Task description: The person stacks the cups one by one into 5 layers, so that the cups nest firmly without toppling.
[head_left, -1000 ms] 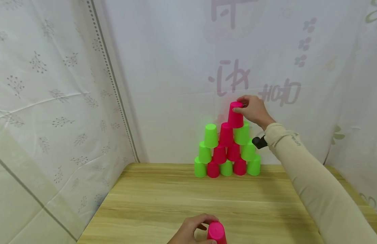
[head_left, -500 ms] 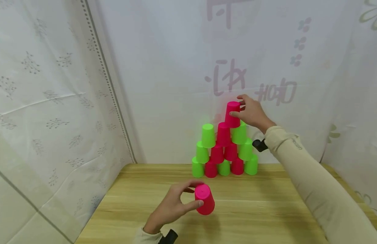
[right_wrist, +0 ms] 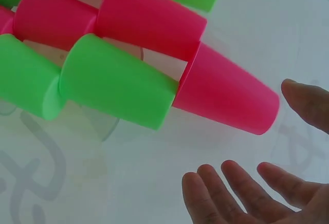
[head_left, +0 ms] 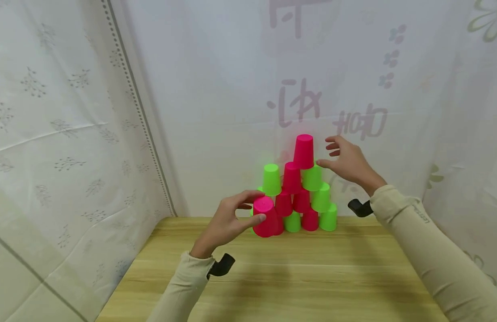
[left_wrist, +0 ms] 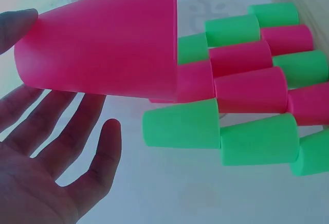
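Observation:
My left hand [head_left: 230, 221] grips an upside-down pink cup [head_left: 264, 220] between thumb and fingers, held up in front of the stack's lower left. That held cup [left_wrist: 103, 44] fills the upper left of the left wrist view. Behind it, green and pink cups stand upside down in a stepped stack. One pink cup [head_left: 303, 152] sits alone on the top level, over a pink cup [head_left: 292, 178] and a green cup [head_left: 312, 177]. Just right of the top cup, my right hand [head_left: 349, 162] is apart from it with fingers spread, holding nothing. A green cup [head_left: 271, 180] stands at the third level's left end.
The wooden table [head_left: 216, 281] spreads in front of the stack, which stands near its back edge. Directly behind hangs a pale printed curtain [head_left: 216, 112], and another patterned curtain [head_left: 71, 147] hangs along the left side.
My left hand has carried its pink cup from the table's front up and forward to the stack. My right hand has let go of the top pink cup and moved off to the right.

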The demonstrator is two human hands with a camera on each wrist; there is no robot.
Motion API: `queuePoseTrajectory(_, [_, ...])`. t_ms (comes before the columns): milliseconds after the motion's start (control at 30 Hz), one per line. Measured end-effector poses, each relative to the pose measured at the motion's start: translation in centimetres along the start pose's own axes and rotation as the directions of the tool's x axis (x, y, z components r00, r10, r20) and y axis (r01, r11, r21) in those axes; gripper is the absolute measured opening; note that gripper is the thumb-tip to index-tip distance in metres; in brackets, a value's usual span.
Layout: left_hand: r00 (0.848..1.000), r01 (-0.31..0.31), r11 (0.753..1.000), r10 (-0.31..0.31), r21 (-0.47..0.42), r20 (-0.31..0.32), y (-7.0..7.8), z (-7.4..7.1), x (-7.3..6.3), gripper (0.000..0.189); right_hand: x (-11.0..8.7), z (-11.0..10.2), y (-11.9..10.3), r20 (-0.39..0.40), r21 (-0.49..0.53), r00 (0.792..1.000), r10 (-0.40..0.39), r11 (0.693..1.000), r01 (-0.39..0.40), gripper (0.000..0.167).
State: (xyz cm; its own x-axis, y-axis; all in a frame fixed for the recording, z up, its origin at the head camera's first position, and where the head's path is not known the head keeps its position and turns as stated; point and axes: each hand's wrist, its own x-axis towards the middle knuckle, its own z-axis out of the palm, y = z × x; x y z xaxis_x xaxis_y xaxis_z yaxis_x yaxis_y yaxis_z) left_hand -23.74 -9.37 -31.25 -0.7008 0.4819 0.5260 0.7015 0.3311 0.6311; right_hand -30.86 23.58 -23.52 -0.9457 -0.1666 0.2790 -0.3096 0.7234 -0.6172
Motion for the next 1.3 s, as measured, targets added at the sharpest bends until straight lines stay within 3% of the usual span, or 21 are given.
queuePoseTrajectory(400, [0.992, 0.116, 0.993, -0.116, -0.004, -0.043, -0.8, -0.8, 3.7, 0.042, -6.1, 1.7, -0.1, 0.021, -0.019, 0.986, -0.168, 0.985, 0.169, 0.058])
queuePoseTrajectory(467, [0.990, 0.135, 0.991, -0.135, -0.010, -0.049, -1.0, -1.0, 4.2, 0.042, -7.1, 2.5, 0.3, 0.047, 0.014, 0.976, -0.211, 0.977, 0.211, 0.056])
queuePoseTrajectory(567, [0.984, 0.167, 0.986, -0.168, -0.014, -0.059, -1.3, -1.2, 5.1, 0.043, -8.5, 3.6, 1.2, 0.103, 0.080, 0.945, -0.311, 0.949, 0.304, 0.050])
queuePoseTrajectory(700, [0.978, 0.191, 0.982, -0.191, -0.012, -0.089, -1.5, -1.4, 6.3, 0.044, -10.6, 5.3, 2.3, 0.210, 0.189, 0.874, -0.438, 0.896, 0.403, 0.044])
queuePoseTrajectory(833, [0.974, 0.179, 0.984, -0.179, -0.013, -0.137, -1.6, -1.6, 7.7, 0.044, -13.0, 7.5, 3.0, 0.357, 0.347, 0.783, -0.510, 0.850, 0.396, 0.042])
queuePoseTrajectory(933, [0.972, 0.164, 0.986, -0.163, -0.005, -0.168, -1.5, -1.6, 8.7, 0.045, -14.8, 9.1, 3.4, 0.472, 0.482, 0.681, -0.560, 0.810, 0.333, 0.044])
queuePoseTrajectory(1000, [0.971, 0.156, 0.988, -0.154, -0.001, -0.185, -1.4, -1.6, 9.5, 0.048, -15.8, 9.9, 3.6, 0.567, 0.526, 0.607, -0.557, 0.812, 0.254, 0.047])
queuePoseTrajectory(1067, [0.968, 0.160, 0.987, -0.157, 0.003, -0.195, -1.3, -1.4, 10.2, 0.049, -16.8, 10.7, 3.9, 0.628, 0.536, 0.530, -0.570, 0.810, 0.236, 0.050])
queuePoseTrajectory(1133, [0.967, 0.165, 0.986, -0.161, 0.001, -0.198, -1.3, -1.1, 11.1, 0.050, -17.7, 11.4, 4.1, 0.673, 0.517, 0.479, -0.564, 0.821, 0.242, 0.048])
queuePoseTrajectory(1167, [0.966, 0.169, 0.986, -0.166, -0.002, -0.200, -1.3, -1.0, 11.4, 0.050, -18.2, 11.8, 4.1, 0.673, 0.507, 0.458, -0.581, 0.813, 0.287, 0.046])
queuePoseTrajectory(1267, [0.961, 0.182, 0.983, -0.181, -0.012, -0.210, -1.3, -0.6, 12.5, 0.049, -20.1, 13.3, 4.0, 0.712, 0.550, 0.440, -0.546, 0.824, 0.132, 0.036])
queuePoseTrajectory(1300, [0.959, 0.187, 0.982, -0.187, -0.017, -0.213, -1.4, -0.4, 12.8, 0.050, -20.7, 13.9, 4.0, 0.718, 0.558, 0.453, -0.529, 0.826, 0.079, 0.031])
